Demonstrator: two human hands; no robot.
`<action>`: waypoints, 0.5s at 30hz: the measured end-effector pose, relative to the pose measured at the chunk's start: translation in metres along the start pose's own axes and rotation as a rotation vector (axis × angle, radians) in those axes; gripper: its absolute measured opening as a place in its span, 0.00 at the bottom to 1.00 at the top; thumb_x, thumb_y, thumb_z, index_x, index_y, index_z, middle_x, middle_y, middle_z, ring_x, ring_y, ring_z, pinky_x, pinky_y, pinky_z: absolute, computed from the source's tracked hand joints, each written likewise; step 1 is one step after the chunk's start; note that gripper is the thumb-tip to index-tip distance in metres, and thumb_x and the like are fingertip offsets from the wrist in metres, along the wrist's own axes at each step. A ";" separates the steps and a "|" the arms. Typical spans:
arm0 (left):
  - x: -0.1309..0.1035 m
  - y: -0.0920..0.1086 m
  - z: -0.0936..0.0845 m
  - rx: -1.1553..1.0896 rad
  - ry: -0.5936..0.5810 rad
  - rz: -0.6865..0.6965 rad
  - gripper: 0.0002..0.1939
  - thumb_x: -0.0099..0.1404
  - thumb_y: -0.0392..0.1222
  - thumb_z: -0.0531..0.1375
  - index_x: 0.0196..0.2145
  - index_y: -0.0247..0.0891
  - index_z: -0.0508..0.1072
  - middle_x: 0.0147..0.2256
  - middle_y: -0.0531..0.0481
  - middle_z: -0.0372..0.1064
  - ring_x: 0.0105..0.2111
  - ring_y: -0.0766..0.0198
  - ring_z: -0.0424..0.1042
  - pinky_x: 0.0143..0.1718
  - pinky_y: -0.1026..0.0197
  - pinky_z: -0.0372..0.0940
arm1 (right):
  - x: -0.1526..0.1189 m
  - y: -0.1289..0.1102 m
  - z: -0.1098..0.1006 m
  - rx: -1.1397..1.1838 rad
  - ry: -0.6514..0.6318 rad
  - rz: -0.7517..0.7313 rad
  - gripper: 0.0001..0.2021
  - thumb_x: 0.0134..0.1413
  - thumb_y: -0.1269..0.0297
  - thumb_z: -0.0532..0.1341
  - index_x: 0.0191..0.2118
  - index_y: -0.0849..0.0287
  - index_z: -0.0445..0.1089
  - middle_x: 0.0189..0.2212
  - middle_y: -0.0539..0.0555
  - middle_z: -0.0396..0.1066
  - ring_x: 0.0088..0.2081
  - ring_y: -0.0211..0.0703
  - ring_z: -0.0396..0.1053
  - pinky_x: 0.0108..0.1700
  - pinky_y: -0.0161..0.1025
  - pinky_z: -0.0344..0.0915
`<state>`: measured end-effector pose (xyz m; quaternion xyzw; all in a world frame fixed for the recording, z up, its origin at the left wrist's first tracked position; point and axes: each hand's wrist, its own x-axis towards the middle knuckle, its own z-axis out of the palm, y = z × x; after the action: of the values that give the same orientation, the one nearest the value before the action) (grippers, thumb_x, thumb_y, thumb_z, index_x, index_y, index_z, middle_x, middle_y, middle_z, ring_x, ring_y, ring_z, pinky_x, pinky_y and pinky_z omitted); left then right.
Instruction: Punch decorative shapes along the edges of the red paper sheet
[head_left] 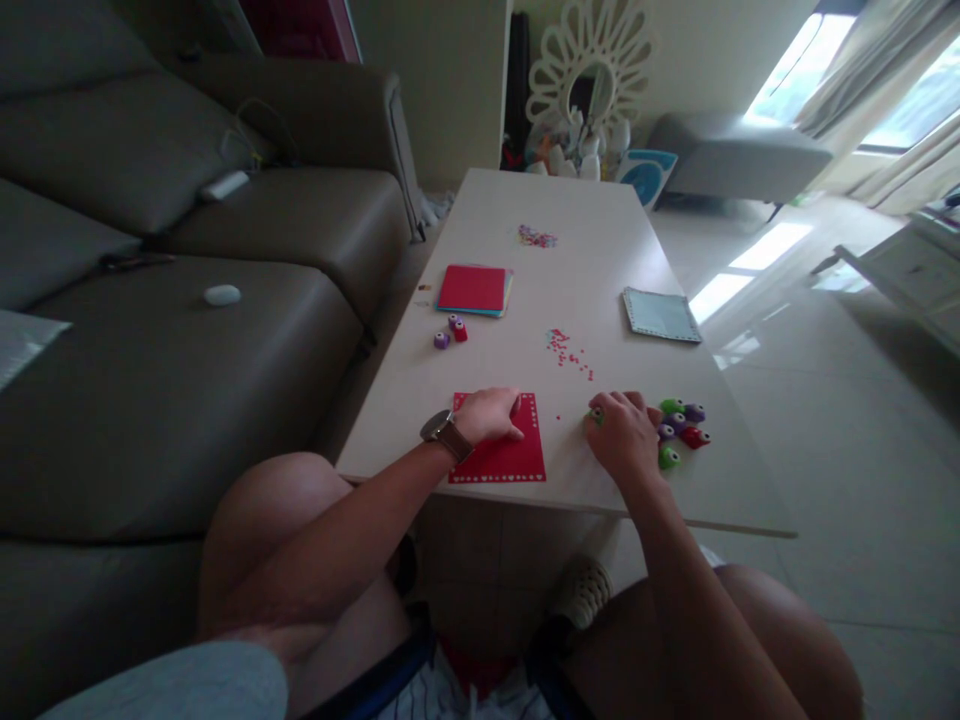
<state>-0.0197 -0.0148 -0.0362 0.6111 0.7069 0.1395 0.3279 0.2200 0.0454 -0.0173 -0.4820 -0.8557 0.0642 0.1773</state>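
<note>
A red paper sheet (502,463) with a row of small heart-shaped cut-outs along its edges lies at the near edge of the white table. My left hand (491,412) rests on its upper part, fingers apart, a watch on the wrist. To the right of the sheet, my right hand (622,425) is closed around a small green punch (596,414), only partly visible. Right beside that hand sits a cluster of several green, purple and red punches (677,424). Small red paper bits (568,350) are scattered beyond the hands.
A stack of coloured paper (472,289) lies at the left, with three small punches (452,331) nearer. A pale edge-punched stack (661,315) is at the right edge. More confetti (536,237) lies farther back. The sofa (187,370) runs along the left.
</note>
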 end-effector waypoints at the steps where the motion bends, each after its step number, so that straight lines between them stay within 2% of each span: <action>1: 0.000 0.000 0.000 0.006 -0.005 -0.006 0.19 0.49 0.54 0.72 0.37 0.49 0.75 0.35 0.49 0.78 0.41 0.49 0.75 0.41 0.49 0.66 | 0.001 -0.002 0.002 0.043 0.000 -0.003 0.10 0.51 0.73 0.61 0.39 0.55 0.74 0.41 0.61 0.77 0.53 0.61 0.66 0.51 0.53 0.59; 5: -0.001 0.003 -0.001 0.000 -0.014 -0.015 0.18 0.50 0.54 0.72 0.36 0.48 0.75 0.34 0.49 0.78 0.42 0.48 0.75 0.41 0.49 0.65 | 0.004 -0.011 0.010 0.246 -0.073 -0.004 0.12 0.48 0.77 0.58 0.37 0.55 0.73 0.37 0.57 0.78 0.48 0.54 0.71 0.53 0.50 0.59; 9: -0.002 0.006 -0.002 -0.025 -0.006 -0.012 0.18 0.49 0.52 0.73 0.34 0.47 0.74 0.33 0.49 0.78 0.41 0.49 0.75 0.40 0.50 0.66 | 0.006 -0.015 0.016 0.276 -0.148 0.016 0.14 0.47 0.77 0.57 0.38 0.54 0.73 0.33 0.53 0.80 0.47 0.52 0.72 0.53 0.50 0.59; 12: -0.004 0.008 -0.002 -0.044 0.002 -0.019 0.18 0.50 0.52 0.73 0.35 0.47 0.74 0.33 0.49 0.79 0.42 0.51 0.75 0.40 0.52 0.67 | 0.006 -0.014 0.018 0.224 -0.116 0.021 0.22 0.45 0.77 0.56 0.46 0.56 0.73 0.44 0.58 0.79 0.55 0.55 0.70 0.57 0.53 0.57; 15: -0.005 0.007 -0.001 -0.057 0.003 -0.027 0.18 0.51 0.52 0.73 0.36 0.46 0.75 0.33 0.50 0.79 0.41 0.53 0.75 0.40 0.53 0.67 | 0.006 -0.015 0.016 0.213 -0.037 0.002 0.28 0.44 0.78 0.55 0.53 0.57 0.72 0.56 0.62 0.74 0.63 0.56 0.64 0.61 0.55 0.53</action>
<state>-0.0146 -0.0179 -0.0293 0.5918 0.7111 0.1561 0.3460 0.1997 0.0433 -0.0265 -0.4600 -0.8466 0.1639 0.2116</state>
